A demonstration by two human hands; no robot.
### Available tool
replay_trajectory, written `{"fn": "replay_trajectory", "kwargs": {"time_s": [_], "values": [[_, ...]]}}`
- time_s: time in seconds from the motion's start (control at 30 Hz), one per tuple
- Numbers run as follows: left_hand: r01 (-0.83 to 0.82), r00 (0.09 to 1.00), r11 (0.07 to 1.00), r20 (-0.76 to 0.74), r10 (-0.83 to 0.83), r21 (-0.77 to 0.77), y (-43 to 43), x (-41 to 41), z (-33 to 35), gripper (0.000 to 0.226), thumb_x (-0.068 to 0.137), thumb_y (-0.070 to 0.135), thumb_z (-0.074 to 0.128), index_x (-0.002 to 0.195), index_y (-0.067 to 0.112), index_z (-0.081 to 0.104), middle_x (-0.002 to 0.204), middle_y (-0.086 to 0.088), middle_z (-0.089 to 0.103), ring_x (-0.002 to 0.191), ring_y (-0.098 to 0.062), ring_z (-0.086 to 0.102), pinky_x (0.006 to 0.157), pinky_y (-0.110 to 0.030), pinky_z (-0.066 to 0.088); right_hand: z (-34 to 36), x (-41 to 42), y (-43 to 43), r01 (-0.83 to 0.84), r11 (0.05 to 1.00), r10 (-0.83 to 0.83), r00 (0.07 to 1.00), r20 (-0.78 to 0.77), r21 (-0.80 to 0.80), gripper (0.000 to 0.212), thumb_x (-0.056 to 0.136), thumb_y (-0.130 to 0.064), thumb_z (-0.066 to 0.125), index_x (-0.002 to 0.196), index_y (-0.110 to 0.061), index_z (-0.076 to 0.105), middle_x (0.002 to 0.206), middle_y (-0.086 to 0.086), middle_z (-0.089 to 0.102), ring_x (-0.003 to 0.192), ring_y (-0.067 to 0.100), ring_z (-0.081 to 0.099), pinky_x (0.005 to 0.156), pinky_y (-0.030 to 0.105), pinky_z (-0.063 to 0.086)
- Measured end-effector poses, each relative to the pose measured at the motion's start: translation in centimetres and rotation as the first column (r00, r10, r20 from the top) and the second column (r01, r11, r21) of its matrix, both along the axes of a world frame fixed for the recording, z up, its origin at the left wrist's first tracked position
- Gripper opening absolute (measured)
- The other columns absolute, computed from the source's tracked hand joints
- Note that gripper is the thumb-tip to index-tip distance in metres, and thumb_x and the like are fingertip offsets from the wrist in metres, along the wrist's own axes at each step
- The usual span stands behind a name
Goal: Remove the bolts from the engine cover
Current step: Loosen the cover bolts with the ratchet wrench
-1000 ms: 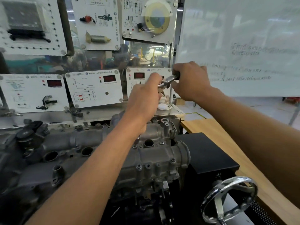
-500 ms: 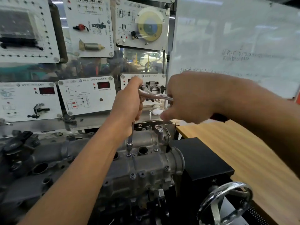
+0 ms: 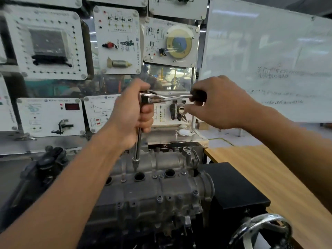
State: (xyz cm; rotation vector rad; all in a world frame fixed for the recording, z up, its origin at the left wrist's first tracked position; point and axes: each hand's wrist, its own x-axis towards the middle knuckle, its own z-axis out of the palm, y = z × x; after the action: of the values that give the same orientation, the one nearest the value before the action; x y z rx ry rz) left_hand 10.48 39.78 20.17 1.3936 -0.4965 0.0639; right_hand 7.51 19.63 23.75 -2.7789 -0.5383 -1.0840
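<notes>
A grey metal engine cover [image 3: 161, 193] lies across the stand, with small bolts [image 3: 158, 198] along its front edge and round holes on top. A chrome ratchet wrench [image 3: 170, 97] with a long extension bar [image 3: 137, 148] stands upright, its tip set on the cover's top near a hole. My left hand [image 3: 133, 112] is wrapped around the ratchet head and the top of the extension. My right hand [image 3: 215, 101] grips the black end of the ratchet handle, out to the right.
Behind the engine stands a panel wall [image 3: 50, 115] of white instrument boards. A whiteboard [image 3: 269, 56] is at the right. A black box [image 3: 233, 184] sits beside the engine on a wooden bench [image 3: 287, 186]. A chrome handwheel [image 3: 260, 229] is at the lower right.
The ratchet handle has swung from pointing toward me back out to the right. My left hand stays on the ratchet head. The view has shifted upward.
</notes>
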Motion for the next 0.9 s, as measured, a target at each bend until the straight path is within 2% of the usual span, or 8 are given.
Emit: {"fn": "replay_trajectory", "kwargs": {"time_s": [0.1,0.2,0.3,0.4,0.6,0.7,0.8,0.9], "values": [[-0.223,0.972,0.974,0.072,0.226,-0.047,2.4,-0.7,0.7,0.049,0.091,0.040,0.043,0.043,0.025,0.041,0.044,0.009,0.030,0.038,-0.011,0.022,0.041,-0.021,0.027,0.1,-4.8,2.8,-0.152,0.988,0.148,0.984,-0.099,-0.035,0.032,0.088,-0.043,0.065,0.069,-0.024,0.048,0.064,-0.007,0.047,0.054,0.011,0.047,0.046,0.022,0.032],[-0.370,0.926,0.929,0.078,0.370,-0.025,4.1,-0.9,0.1,0.046,0.087,0.040,0.046,0.044,0.023,0.046,0.042,0.009,0.032,0.039,-0.012,0.024,0.046,-0.025,0.029,-1.2,-7.4,5.3,-0.248,0.969,0.238,0.935,-0.261,-0.005,0.030,0.091,-0.039,0.062,0.080,-0.012,0.054,0.066,0.003,0.054,0.049,0.016,0.050,0.045,0.028,0.039],[-0.383,0.924,0.923,0.006,0.384,-0.011,4.9,-1.0,-1.3,0.045,0.085,0.042,0.046,0.045,0.023,0.048,0.041,0.009,0.030,0.040,-0.013,0.023,0.050,-0.030,0.027,-1.7,-7.4,6.7,-0.217,0.976,0.200,0.937,-0.285,-0.028,0.026,0.093,-0.036,0.059,0.083,-0.012,0.055,0.069,0.004,0.057,0.050,0.019,0.053,0.048,0.035,0.044],[-0.388,0.922,0.918,-0.046,0.385,-0.079,5.2,-1.0,-2.5,0.053,0.086,0.040,0.046,0.036,0.023,0.049,0.044,0.008,0.032,0.039,-0.012,0.024,0.049,-0.031,0.026,-1.5,-7.0,7.0,-0.188,0.981,0.167,0.937,-0.308,-0.040,0.019,0.094,-0.034,0.060,0.087,-0.017,0.057,0.074,-0.001,0.056,0.054,0.013,0.053,0.050,0.029,0.042],[-0.357,0.934,0.918,-0.078,0.348,-0.173,4.2,-0.7,-3.1,0.052,0.088,0.038,0.044,0.038,0.023,0.046,0.044,0.008,0.028,0.041,-0.012,0.020,0.047,-0.030,0.023,-1.8,-7.1,7.8,-0.059,0.996,0.046,0.978,-0.202,-0.060,0.017,0.092,-0.035,0.057,0.082,-0.024,0.051,0.079,-0.003,0.055,0.068,0.020,0.056,0.061,0.038,0.050],[-0.369,0.929,0.911,-0.104,0.355,-0.187,3.8,-0.4,-3.6,0.047,0.088,0.037,0.045,0.043,0.024,0.046,0.046,0.007,0.029,0.042,-0.012,0.021,0.048,-0.030,0.024,-2.4,-7.4,8.7,0.034,0.993,-0.047,0.993,-0.112,-0.111,0.013,0.092,-0.035,0.055,0.089,-0.022,0.054,0.076,-0.004,0.048,0.063,0.017,0.050,0.055,0.031,0.041],[-0.375,0.926,0.904,-0.121,0.357,-0.207,3.7,-0.2,-3.8,0.041,0.088,0.036,0.046,0.050,0.024,0.042,0.045,0.007,0.029,0.040,-0.012,0.021,0.046,-0.029,0.025,-2.6,-7.9,9.5,0.062,0.990,-0.075,0.992,-0.104,-0.126,0.023,0.092,-0.031,0.056,0.075,-0.025,0.041,0.072,-0.007,0.039,0.057,0.011,0.040,0.049,0.025,0.026],[-0.367,0.929,0.911,-0.122,0.349,-0.190,3.8,0.1,-3.8,0.037,0.087,0.037,0.046,0.054,0.022,0.042,0.046,0.007,0.029,0.040,-0.013,0.021,0.045,-0.029,0.026,-2.3,-8.0,9.6,0.055,0.992,-0.070,0.988,-0.135,-0.111,0.036,0.091,-0.031,0.058,0.068,-0.026,0.031,0.072,-0.006,0.041,0.058,0.012,0.042,0.049,0.026,0.029]]}}
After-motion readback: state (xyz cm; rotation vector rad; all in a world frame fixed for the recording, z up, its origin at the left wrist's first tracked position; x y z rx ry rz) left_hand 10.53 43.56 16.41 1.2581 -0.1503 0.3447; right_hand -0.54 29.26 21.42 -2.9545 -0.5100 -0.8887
